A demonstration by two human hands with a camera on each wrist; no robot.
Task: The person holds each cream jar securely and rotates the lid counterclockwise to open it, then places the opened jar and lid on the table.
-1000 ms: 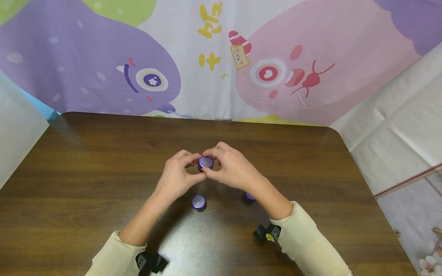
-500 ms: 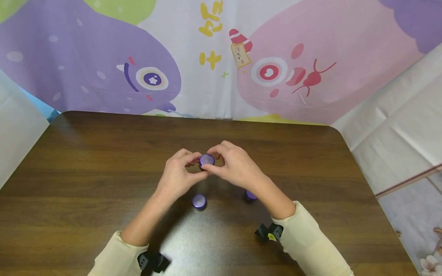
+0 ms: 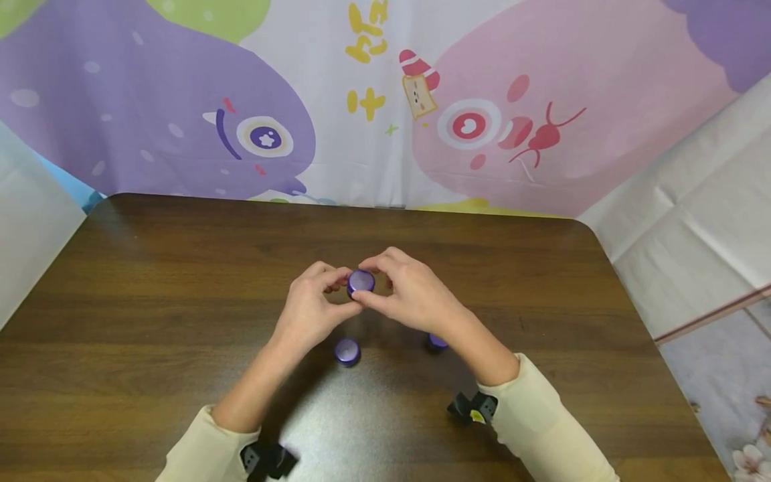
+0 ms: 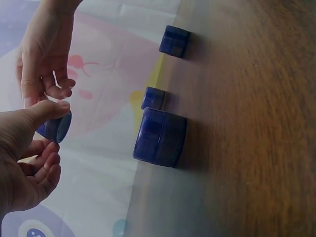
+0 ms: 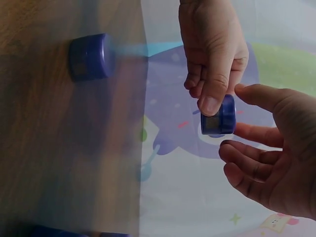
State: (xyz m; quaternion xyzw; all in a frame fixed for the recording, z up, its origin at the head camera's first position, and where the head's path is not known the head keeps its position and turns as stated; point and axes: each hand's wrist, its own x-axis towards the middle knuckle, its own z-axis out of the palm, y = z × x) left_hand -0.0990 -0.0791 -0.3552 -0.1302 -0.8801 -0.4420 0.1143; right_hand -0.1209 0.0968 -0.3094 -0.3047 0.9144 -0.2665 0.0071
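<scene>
Above the table, my left hand (image 3: 307, 304) pinches a small round purple jar (image 3: 361, 281) between thumb and fingers. My right hand (image 3: 412, 288) holds the jar's lid side, thumb at the near edge and index finger at the far edge. In the right wrist view the jar (image 5: 226, 121) lies sideways, the left thumb across its body and the right fingertips right at the lid. The left wrist view shows the jar (image 4: 63, 127) partly covered by the left hand (image 4: 22, 158). A second purple jar (image 3: 347, 351) stands on the table below the hands.
Another purple jar (image 3: 438, 341) sits partly behind the right forearm. Three jars stand on the wooden table (image 3: 181, 301) in the left wrist view, including a larger-looking near one (image 4: 160, 138) and a far one (image 4: 175, 42). A printed cloth (image 3: 361, 161) hangs behind the table.
The right thumb and fingers have shifted around the lid's edge: the thumb reached farther across half a second ago and is now drawn back. The left hand stays nearly still; jars on the table are unmoved.
</scene>
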